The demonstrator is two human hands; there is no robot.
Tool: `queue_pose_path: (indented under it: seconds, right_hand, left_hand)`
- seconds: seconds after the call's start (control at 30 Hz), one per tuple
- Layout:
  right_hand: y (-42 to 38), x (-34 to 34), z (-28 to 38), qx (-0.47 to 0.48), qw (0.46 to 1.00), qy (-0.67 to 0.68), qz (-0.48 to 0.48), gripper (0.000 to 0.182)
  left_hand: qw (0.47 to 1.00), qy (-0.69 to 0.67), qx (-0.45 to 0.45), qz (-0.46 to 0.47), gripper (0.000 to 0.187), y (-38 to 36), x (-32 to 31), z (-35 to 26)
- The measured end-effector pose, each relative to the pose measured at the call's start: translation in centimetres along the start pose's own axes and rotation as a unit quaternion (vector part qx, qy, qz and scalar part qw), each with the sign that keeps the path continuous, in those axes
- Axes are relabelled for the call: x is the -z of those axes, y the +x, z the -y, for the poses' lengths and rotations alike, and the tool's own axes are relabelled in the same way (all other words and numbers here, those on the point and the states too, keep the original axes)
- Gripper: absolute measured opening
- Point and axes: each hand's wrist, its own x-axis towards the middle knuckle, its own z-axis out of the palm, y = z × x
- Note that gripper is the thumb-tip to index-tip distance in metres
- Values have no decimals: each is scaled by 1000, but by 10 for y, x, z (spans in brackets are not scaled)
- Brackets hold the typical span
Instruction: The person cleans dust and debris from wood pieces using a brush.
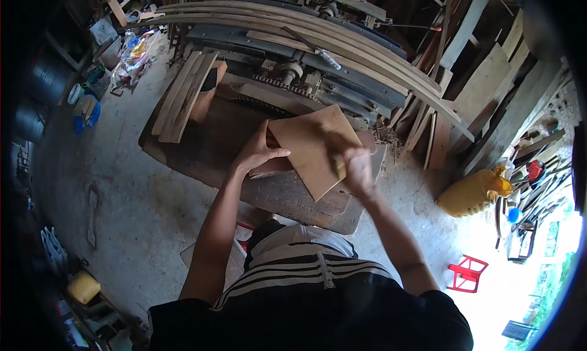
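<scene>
A flat, light-brown wooden board (pixel 312 144) lies tilted on a dark worn workbench (pixel 208 149). My left hand (pixel 258 150) presses its left edge, fingers spread against the wood. My right hand (pixel 353 166) rests on the board's right side, closed around a small yellowish object whose nature I cannot make out. Under the board a thinner piece of wood (pixel 272 169) sticks out toward me.
Long curved wooden strips (pixel 318 36) lie across a machine (pixel 287 70) behind the bench. Short planks (pixel 183 94) lean at the bench's left. A yellow jerrycan (pixel 474 193) and a red stool (pixel 468 273) stand on the concrete floor at right. Timber leans at the back right.
</scene>
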Motion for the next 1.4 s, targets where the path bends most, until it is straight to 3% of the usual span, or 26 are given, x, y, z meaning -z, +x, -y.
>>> queue_pose_path:
  seconds: [0.13,0.23,0.27,0.37,0.43,0.47,0.5,0.53,0.57,0.6,0.63,0.7,0.77,0.83,0.9,0.97,1.03,1.07,1.1,1.13,1.17,1.2,1.27,1.33,1.37,1.4]
  right_hand:
    - [10,-22,56,84,990,104,-33,34]
    - [10,-33,0,-64,983,175,9,7]
    - [22,-10,-15,-17,999,-7,43,22]
    - [47,1,-41,-211,963,135,-98,35]
    - [58,6,-32,-46,992,-57,-106,40]
    - [60,4,-11,-184,948,-213,148,44]
    - [52,-3,19,12,878,-471,82,44]
    - [53,-21,23,-74,949,-222,210,47]
    - [47,-35,37,-4,942,-250,222,47]
    - [39,-41,47,58,993,-63,82,45]
    - [45,-17,75,113,992,-33,-36,46]
    - [56,-20,68,-5,980,14,199,41]
    - [59,-23,40,-52,987,149,41,30]
    - [65,-28,-18,-34,980,193,-30,23]
    - [67,-12,-51,-93,993,13,-68,24]
    - [66,-4,-62,-126,985,-38,-112,25]
    - [57,-4,-42,-160,974,-146,63,43]
    - [54,3,-9,-109,945,-278,133,52]
    - [41,0,19,12,943,-328,55,52]
    - [33,-26,11,-3,960,-191,204,54]
    - [20,-33,31,17,991,-49,123,49]
    - [29,-26,53,148,987,45,-47,44]
    - [15,-56,32,107,992,69,-24,38]
    - [18,-27,19,48,993,95,54,19]
    - [19,-29,1,10,971,227,-71,7]
    - [17,-35,-27,8,997,9,-72,7]
  left_hand:
    - [992,122,-36,-26,114,15,0,35]
    - [999,10,-45,-5,117,17,-3,48]
    - [997,54,-48,-30,119,22,-4,59]
    - [999,30,-29,-25,120,13,1,34]
    - [996,67,-43,-37,118,13,-2,33]
    - [997,43,-45,-38,113,13,-4,33]
    - [997,49,-49,-31,113,15,-4,36]
    - [996,40,-70,-28,109,18,-4,39]
    - [995,30,-89,-26,105,21,-3,44]
    - [995,6,-95,-21,98,23,-2,52]
    - [995,9,-95,-17,98,30,-2,62]
    - [979,146,-136,-27,97,36,0,77]
    - [991,82,-103,-31,102,22,-4,46]
    - [997,10,-72,-25,102,18,-5,43]
    - [997,29,-61,-29,105,15,-3,35]
    - [998,29,-50,-27,105,12,-4,31]
    - [998,40,-48,-29,105,10,-4,31]
    - [997,49,-45,-31,104,11,-4,31]
    - [997,49,-46,-29,104,13,-4,32]
    - [997,24,-71,-17,108,15,-4,35]
    - [996,-1,-94,-5,112,17,-3,40]
    - [996,1,-91,-3,112,20,-1,48]
    - [972,175,-142,-69,113,22,2,65]
    - [982,139,-112,-52,114,26,2,68]
    - [990,103,-85,-39,114,29,1,69]
    - [995,60,-81,-18,115,27,1,61]
